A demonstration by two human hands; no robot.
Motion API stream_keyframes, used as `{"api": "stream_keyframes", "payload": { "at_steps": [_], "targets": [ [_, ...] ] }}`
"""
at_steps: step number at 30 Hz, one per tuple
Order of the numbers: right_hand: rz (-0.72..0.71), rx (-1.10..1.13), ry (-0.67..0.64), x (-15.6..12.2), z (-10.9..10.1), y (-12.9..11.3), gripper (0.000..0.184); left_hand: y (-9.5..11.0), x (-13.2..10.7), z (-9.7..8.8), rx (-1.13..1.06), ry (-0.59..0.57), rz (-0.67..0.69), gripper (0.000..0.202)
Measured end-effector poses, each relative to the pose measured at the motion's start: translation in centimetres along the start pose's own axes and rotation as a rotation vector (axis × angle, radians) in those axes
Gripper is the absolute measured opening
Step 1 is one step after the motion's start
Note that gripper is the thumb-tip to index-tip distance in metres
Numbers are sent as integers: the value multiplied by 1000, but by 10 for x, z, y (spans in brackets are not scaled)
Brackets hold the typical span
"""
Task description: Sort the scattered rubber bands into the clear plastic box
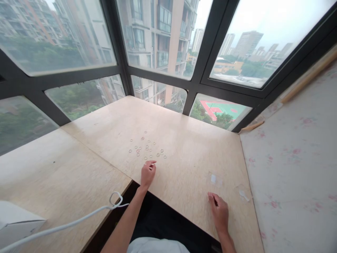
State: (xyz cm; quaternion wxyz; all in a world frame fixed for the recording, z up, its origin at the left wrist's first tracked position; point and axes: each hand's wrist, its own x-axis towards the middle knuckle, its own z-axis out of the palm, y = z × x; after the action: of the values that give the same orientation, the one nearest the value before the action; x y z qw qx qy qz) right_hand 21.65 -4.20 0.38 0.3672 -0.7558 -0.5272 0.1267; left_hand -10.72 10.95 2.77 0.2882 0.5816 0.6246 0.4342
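Several small thin rings (147,149), a few reddish and the rest dull grey or greenish, lie scattered on the pale wooden board (184,147). Just in front of the nearest ones rests my left hand (148,173), its fingers bent and drawn together. Light bands show on its fingers; whether it grips anything is too small to tell. Further right, my right hand (219,212) is over the board with fingers curled and thumb against them. Anything inside that hand is hidden. Beyond it lies a clear plastic piece with a whitish patch (213,179).
Another clear plastic piece (244,195) lies beside the floral wall (289,182). A white cable (86,213) loops across the left board near a white box (18,223). Dark window frames (160,81) border the far edge. A dark gap opens below the board's front edge.
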Motion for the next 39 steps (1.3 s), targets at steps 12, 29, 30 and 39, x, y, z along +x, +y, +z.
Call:
{"api": "stream_keyframes", "payload": {
  "at_steps": [12, 29, 30, 39],
  "targets": [
    [-65, -111, 30, 1, 6, 0, 49, -7, 66, -46, 680, -304, -48, 22],
    [-57, -119, 9, 3, 5, -11, 43, 38, 41, 10, -117, -463, -48, 9],
    [-56, -122, 7, 3, 5, -12, 42, 48, 35, 23, -195, -511, -45, 8],
    [-47, -147, 25, 4, 1, -22, 36, 114, -8, 147, -215, -773, 133, 8]
  ]
}}
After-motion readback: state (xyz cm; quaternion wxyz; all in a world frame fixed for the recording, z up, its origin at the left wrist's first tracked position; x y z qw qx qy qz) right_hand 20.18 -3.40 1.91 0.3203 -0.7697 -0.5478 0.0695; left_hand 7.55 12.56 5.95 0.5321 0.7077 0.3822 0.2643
